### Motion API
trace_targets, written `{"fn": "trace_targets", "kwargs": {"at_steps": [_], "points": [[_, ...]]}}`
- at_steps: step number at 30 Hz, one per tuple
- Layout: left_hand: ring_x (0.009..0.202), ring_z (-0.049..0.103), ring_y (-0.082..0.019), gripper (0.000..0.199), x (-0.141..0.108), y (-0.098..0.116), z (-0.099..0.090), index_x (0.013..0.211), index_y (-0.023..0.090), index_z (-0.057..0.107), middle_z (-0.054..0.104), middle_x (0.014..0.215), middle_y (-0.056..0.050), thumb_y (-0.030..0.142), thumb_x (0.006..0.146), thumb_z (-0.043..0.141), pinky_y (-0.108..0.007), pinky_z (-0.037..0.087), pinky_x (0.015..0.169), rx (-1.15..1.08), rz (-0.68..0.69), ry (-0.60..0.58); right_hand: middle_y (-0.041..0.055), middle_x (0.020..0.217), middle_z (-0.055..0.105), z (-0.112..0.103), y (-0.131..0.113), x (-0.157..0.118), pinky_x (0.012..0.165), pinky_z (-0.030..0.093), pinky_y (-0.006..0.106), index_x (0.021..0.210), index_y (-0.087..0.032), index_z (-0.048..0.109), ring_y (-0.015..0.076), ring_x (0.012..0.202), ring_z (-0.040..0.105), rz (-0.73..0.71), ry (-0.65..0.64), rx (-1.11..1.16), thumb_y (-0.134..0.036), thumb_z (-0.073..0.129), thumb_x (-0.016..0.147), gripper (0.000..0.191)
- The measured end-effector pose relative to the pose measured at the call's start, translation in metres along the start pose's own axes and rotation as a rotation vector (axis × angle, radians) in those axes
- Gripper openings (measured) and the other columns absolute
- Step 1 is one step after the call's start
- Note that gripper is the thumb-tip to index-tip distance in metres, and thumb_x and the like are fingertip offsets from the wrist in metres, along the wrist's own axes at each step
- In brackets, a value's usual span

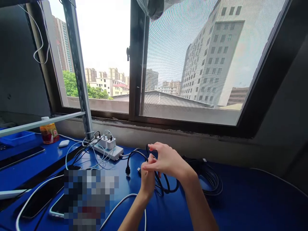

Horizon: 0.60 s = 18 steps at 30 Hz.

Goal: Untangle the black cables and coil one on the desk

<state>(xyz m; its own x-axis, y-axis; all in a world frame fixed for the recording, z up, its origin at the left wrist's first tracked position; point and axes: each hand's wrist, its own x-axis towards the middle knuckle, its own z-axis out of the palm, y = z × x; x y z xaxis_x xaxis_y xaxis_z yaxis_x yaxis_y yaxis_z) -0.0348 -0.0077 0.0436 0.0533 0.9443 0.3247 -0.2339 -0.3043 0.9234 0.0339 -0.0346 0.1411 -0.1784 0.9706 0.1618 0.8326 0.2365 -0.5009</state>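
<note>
A black cable point(166, 190) is looped around and below my hands above the blue table. One end, with a black video-type plug point(128, 170), hangs to the left of my hands. My left hand point(147, 176) is closed around the cable, thumb pointing up. Just above and right of it, my right hand point(166, 160) curves over with index finger and thumb reaching to the left hand; the cable passes by its fingertips. Part of the grip is hidden behind the fingers. Another plug end point(139, 170) shows beside my left hand.
A coiled black cable point(215, 183) lies to the right. A white power strip point(117, 152) with chargers stands at the back by a metal shelf post point(80, 64). Phones point(40, 195), white cords, an orange-labelled bottle point(49, 131) and a blue tray point(18, 138) are on the left.
</note>
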Motion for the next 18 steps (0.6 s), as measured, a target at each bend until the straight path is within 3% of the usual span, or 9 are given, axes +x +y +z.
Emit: {"fn": "trace_targets", "kwargs": {"at_steps": [4,8,14,18], "points": [[0.037,0.037,-0.012,0.067,0.001,0.002,0.000,0.038,0.024,0.038,0.037,0.035,0.000,0.084,0.066,0.036,-0.030,0.035,0.044,-0.007,-0.020,0.058,0.0131,0.131,0.058,0.000,0.007,0.002,0.095,0.046,0.036,0.126,-0.017,0.062,0.0314,0.117,0.056,0.086,-0.099,0.004,-0.040,0.077,0.065,0.067],[0.035,0.032,-0.011,0.064,0.002,0.004,0.002,0.037,0.025,0.035,0.033,0.035,0.003,0.082,0.065,0.038,-0.028,0.031,0.041,-0.010,-0.028,0.119,0.0138,0.144,0.044,-0.002,0.015,0.003,0.106,0.037,0.033,0.138,-0.013,0.049,0.0290,0.132,0.041,0.100,-0.204,0.044,-0.045,0.079,0.063,0.087],[0.044,0.042,-0.013,0.060,0.002,0.006,-0.001,0.035,0.024,0.037,0.042,0.038,-0.001,0.071,0.071,0.037,-0.030,0.040,0.054,0.001,-0.002,0.146,0.0130,0.141,0.049,-0.006,0.021,-0.002,0.106,0.038,0.034,0.145,-0.014,0.037,0.0261,0.127,0.047,0.061,-0.304,0.082,-0.025,0.085,0.058,0.100],[0.042,0.042,-0.014,0.057,0.000,0.006,-0.002,0.036,0.023,0.043,0.046,0.039,-0.003,0.067,0.071,0.036,-0.031,0.040,0.052,-0.001,-0.041,0.146,0.0121,0.145,0.043,-0.006,0.017,-0.005,0.107,0.036,0.031,0.145,-0.015,0.036,0.0236,0.131,0.043,0.047,-0.324,0.049,-0.011,0.082,0.058,0.098]]}}
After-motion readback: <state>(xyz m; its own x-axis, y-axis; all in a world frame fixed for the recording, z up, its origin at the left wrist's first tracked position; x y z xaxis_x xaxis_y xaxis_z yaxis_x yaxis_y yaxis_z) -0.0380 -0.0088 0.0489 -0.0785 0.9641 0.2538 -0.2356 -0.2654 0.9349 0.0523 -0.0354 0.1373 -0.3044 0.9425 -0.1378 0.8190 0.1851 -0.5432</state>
